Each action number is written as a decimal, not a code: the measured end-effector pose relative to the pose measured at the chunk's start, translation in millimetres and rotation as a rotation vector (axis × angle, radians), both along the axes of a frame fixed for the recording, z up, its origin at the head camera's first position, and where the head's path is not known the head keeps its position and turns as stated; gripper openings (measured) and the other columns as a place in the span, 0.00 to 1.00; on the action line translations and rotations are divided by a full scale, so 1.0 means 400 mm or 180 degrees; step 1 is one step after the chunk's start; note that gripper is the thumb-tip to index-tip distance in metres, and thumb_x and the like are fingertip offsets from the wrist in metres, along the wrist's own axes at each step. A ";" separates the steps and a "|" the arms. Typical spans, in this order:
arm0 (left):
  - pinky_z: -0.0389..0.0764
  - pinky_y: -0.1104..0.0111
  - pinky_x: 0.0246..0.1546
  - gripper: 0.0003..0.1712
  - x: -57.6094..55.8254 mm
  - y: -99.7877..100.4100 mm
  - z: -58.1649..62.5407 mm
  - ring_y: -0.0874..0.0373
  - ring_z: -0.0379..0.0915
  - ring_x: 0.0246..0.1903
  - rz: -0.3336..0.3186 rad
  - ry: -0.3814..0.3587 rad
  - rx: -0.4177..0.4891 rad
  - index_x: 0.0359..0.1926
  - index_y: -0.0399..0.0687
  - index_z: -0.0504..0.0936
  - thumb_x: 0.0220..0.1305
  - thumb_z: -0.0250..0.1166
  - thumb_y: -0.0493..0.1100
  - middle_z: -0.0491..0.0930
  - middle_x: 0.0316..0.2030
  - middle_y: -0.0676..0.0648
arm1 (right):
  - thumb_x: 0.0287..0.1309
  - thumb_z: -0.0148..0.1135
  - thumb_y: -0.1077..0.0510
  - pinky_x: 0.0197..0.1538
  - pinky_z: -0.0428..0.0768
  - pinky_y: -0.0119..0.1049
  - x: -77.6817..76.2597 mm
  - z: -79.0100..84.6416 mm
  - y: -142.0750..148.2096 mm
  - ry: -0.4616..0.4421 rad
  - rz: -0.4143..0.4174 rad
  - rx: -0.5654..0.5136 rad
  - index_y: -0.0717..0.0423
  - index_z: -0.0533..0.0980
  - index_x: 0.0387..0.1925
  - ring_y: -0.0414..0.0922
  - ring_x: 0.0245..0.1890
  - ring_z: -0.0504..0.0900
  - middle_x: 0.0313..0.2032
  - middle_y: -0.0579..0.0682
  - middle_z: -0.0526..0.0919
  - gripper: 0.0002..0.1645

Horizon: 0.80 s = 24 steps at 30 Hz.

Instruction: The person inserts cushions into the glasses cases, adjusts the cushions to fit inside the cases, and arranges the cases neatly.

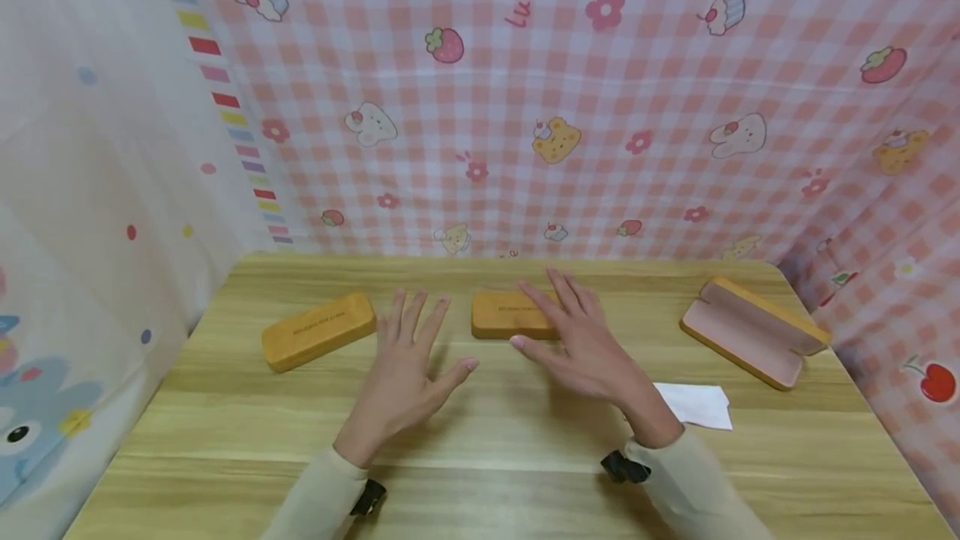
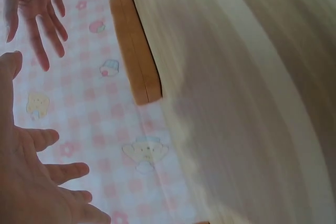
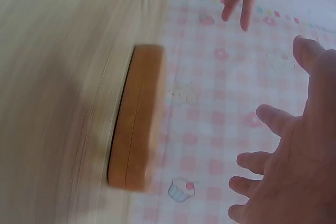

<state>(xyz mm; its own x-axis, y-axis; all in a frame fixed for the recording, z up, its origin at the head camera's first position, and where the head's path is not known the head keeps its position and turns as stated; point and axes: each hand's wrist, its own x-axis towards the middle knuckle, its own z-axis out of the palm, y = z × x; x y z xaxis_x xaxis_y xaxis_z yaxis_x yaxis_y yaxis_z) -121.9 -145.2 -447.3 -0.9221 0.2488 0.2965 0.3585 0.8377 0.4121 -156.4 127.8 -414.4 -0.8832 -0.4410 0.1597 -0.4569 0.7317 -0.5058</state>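
Note:
A closed tan glasses case [image 1: 502, 314] lies near the middle of the table, seen side-on in the left wrist view and the right wrist view. Above the table, my right hand [image 1: 581, 344] has its fingers spread and overlaps the case's right end in the head view. Nothing is in that hand. My left hand [image 1: 405, 369], also spread and holding nothing, is between this case and a second closed tan glasses case [image 1: 318, 330] lying at an angle on the left. Both wrist views show the hands apart from the middle case.
At the right, a third glasses case [image 1: 750, 336] stands open, its pale pink lining showing. A white cloth [image 1: 697, 405] lies beside my right wrist, partly hidden by it. Behind the wooden table [image 1: 480, 473] hangs a pink checked curtain [image 1: 487, 107].

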 end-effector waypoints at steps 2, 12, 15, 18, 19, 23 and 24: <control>0.44 0.29 0.74 0.51 -0.001 0.010 -0.002 0.38 0.28 0.82 -0.0011 -0.0058 0.0005 0.82 0.59 0.51 0.68 0.58 0.73 0.45 0.82 0.41 | 0.69 0.57 0.31 0.79 0.38 0.68 0.001 -0.002 0.016 0.0032 -0.0021 0.0010 0.34 0.53 0.81 0.59 0.83 0.37 0.83 0.54 0.40 0.46; 0.38 0.33 0.76 0.53 0.001 0.074 -0.009 0.42 0.24 0.82 -0.0150 -0.0201 -0.0011 0.82 0.61 0.49 0.67 0.55 0.76 0.43 0.82 0.43 | 0.67 0.61 0.33 0.77 0.39 0.72 0.021 -0.004 0.097 0.0141 -0.0193 0.0023 0.36 0.53 0.81 0.62 0.82 0.37 0.83 0.56 0.40 0.48; 0.38 0.34 0.77 0.53 0.004 0.091 -0.013 0.42 0.25 0.82 -0.0194 -0.0230 -0.0038 0.82 0.61 0.48 0.67 0.55 0.76 0.42 0.83 0.43 | 0.67 0.61 0.34 0.76 0.39 0.72 0.027 -0.007 0.119 0.0106 -0.0250 -0.0011 0.35 0.52 0.81 0.61 0.82 0.37 0.83 0.56 0.39 0.48; 0.39 0.35 0.77 0.53 0.007 0.116 -0.019 0.43 0.24 0.82 -0.0242 -0.0284 -0.0039 0.83 0.62 0.48 0.67 0.55 0.76 0.41 0.83 0.43 | 0.68 0.61 0.35 0.75 0.40 0.74 0.035 -0.012 0.146 0.0039 -0.0314 -0.0047 0.35 0.51 0.81 0.62 0.82 0.37 0.83 0.57 0.39 0.48; 0.39 0.35 0.78 0.53 0.008 0.125 -0.021 0.43 0.23 0.82 -0.0264 -0.0305 -0.0027 0.83 0.62 0.47 0.67 0.55 0.76 0.41 0.83 0.43 | 0.69 0.61 0.36 0.75 0.40 0.74 0.037 -0.013 0.156 0.0003 -0.0333 -0.0059 0.35 0.51 0.81 0.62 0.82 0.37 0.83 0.57 0.39 0.48; 0.42 0.38 0.79 0.52 0.010 0.162 -0.025 0.43 0.23 0.82 -0.0388 -0.0384 0.0046 0.83 0.61 0.47 0.68 0.54 0.76 0.41 0.83 0.42 | 0.70 0.60 0.37 0.70 0.46 0.79 0.046 -0.017 0.200 -0.0164 -0.0433 -0.0125 0.35 0.48 0.82 0.65 0.81 0.36 0.83 0.57 0.37 0.48; 0.43 0.38 0.79 0.52 0.010 0.171 -0.026 0.43 0.23 0.82 -0.0431 -0.0403 0.0073 0.83 0.61 0.47 0.69 0.53 0.75 0.42 0.83 0.42 | 0.70 0.60 0.37 0.69 0.47 0.81 0.047 -0.018 0.212 -0.0211 -0.0459 -0.0150 0.35 0.48 0.82 0.66 0.81 0.36 0.83 0.57 0.37 0.48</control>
